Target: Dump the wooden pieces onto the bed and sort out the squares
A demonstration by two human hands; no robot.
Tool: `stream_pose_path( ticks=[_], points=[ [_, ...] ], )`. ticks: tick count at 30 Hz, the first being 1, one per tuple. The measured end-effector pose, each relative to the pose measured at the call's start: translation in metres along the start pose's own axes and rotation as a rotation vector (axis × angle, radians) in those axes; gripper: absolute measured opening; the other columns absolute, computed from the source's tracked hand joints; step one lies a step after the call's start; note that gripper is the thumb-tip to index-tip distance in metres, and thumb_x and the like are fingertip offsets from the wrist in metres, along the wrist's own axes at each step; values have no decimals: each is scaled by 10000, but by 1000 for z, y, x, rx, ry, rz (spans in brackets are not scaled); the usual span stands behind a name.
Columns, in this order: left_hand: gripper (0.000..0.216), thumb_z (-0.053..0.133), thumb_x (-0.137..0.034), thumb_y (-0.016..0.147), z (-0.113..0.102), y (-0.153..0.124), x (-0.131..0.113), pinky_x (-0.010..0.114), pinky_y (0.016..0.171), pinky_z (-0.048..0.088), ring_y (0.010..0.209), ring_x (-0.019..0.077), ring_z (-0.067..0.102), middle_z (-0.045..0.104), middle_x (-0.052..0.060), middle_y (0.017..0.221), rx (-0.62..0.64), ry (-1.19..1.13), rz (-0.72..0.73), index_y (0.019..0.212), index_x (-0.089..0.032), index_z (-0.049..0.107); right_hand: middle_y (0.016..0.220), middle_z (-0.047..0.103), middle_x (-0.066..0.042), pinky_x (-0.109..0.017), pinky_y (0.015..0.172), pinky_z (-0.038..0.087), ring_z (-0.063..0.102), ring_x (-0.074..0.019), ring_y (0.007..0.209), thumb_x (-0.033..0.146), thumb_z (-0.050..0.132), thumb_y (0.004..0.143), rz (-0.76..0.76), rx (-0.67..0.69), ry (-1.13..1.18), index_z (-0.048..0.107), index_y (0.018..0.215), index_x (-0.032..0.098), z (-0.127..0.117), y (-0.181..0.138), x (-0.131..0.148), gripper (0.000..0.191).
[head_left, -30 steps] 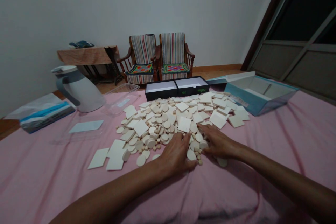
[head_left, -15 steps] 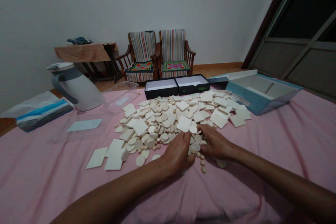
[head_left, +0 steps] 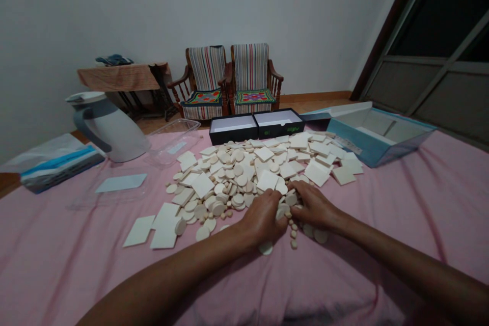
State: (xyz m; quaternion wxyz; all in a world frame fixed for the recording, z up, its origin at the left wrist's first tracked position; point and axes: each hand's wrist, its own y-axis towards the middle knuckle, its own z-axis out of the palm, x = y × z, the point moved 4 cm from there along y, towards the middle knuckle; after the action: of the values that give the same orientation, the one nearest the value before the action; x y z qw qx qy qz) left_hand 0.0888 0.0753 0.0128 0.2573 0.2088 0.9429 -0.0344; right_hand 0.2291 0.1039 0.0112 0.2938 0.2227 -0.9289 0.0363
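A heap of pale wooden pieces point(head_left: 229, 175), made up of round discs, square tiles and small beads or pegs, covers the middle of the pink cloth. At its near edge my left hand point(head_left: 265, 218) curls around several wooden discs point(head_left: 283, 210), its fingertips hidden among them. My right hand point(head_left: 315, 206) closes on the same cluster from the other side, thumb and fingers bent around it. A short line of small wooden beads point(head_left: 294, 234) trails below the gap between my hands. One loose disc point(head_left: 266, 248) lies under my left wrist.
Two black open boxes point(head_left: 234, 137) stand behind the heap, with a blue open box point(head_left: 376, 145) to their right. On the left are a grey-white jug point(head_left: 118, 132), a clear plastic tray point(head_left: 121, 183) and a blue package point(head_left: 63, 168). Two striped chairs point(head_left: 208, 69) stand beyond.
My hands have drawn closer together around the discs between them. A loose disc now shows more fully beneath my left wrist, and discs show more beneath the right hand.
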Motion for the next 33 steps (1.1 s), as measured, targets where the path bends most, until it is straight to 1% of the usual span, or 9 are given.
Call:
stream_pose_path(
  ticks=[6, 11, 14, 17, 20, 24, 28, 30, 33],
  points=[
    [393, 587, -189, 732, -4, 11, -5, 332, 884, 474, 1002, 230, 610, 658, 60, 1083, -72, -154, 35, 1125, -199, 572, 866, 634, -41, -298, 718, 419, 561, -202, 808, 231, 566, 693, 90, -12, 132, 566, 877, 189, -3, 5, -7, 188],
    [360, 559, -121, 682, -3, 23, -9, 317, 805, 496, 908, 227, 634, 685, 63, 997, -101, -197, 11, 1034, -171, 611, 864, 635, -36, -305, 712, 450, 571, -195, 806, 258, 557, 705, 130, -71, 322, 566, 897, 173, 7, 8, -21, 210],
    [308, 552, -123, 681, -3, 30, -10, 300, 756, 502, 864, 214, 635, 692, 51, 939, -120, -211, -5, 978, -168, 620, 845, 629, -37, -301, 695, 466, 578, -189, 788, 264, 529, 730, 183, -104, 441, 560, 896, 165, 7, 7, -20, 196],
    [290, 564, -126, 679, -13, 36, -10, 286, 736, 503, 843, 202, 634, 697, 33, 913, -146, -217, -2, 959, -175, 623, 852, 638, -43, -297, 671, 477, 586, -188, 783, 248, 525, 736, 221, -119, 523, 559, 910, 162, -3, 11, -11, 198],
    [325, 586, -123, 670, -35, 43, -6, 288, 763, 500, 852, 199, 633, 697, 26, 936, -199, -201, -2, 987, -180, 626, 864, 649, -41, -280, 670, 483, 596, -185, 801, 210, 556, 716, 206, -128, 552, 577, 909, 161, -21, 29, 7, 201],
    [340, 633, -142, 659, -82, 55, 19, 312, 792, 496, 865, 220, 632, 692, 40, 929, -277, -133, -53, 999, -153, 639, 766, 648, -13, -241, 621, 459, 578, -152, 702, 143, 586, 681, 166, -110, 583, 612, 845, 149, -33, 77, 39, 166],
    [286, 660, -169, 693, -123, 68, 65, 307, 728, 510, 797, 210, 636, 678, 26, 843, -293, -45, -121, 975, -126, 647, 633, 587, 16, -205, 544, 406, 517, -112, 595, 116, 592, 683, 164, -52, 657, 606, 728, 140, -23, 131, 74, 52],
    [273, 678, -183, 725, -136, 70, 87, 314, 709, 520, 786, 208, 635, 670, 28, 833, -294, -1, -157, 985, -109, 644, 608, 569, 15, -204, 545, 413, 514, -108, 583, 112, 589, 699, 174, -11, 686, 597, 701, 137, -16, 151, 89, 27],
    [292, 655, -285, 836, -145, 68, 110, 362, 770, 536, 879, 211, 633, 653, 52, 978, -301, 62, -177, 1067, -111, 613, 647, 598, -10, -237, 583, 457, 547, -125, 610, 93, 595, 700, 170, 36, 690, 614, 726, 128, -12, 168, 106, 48]
  ],
)
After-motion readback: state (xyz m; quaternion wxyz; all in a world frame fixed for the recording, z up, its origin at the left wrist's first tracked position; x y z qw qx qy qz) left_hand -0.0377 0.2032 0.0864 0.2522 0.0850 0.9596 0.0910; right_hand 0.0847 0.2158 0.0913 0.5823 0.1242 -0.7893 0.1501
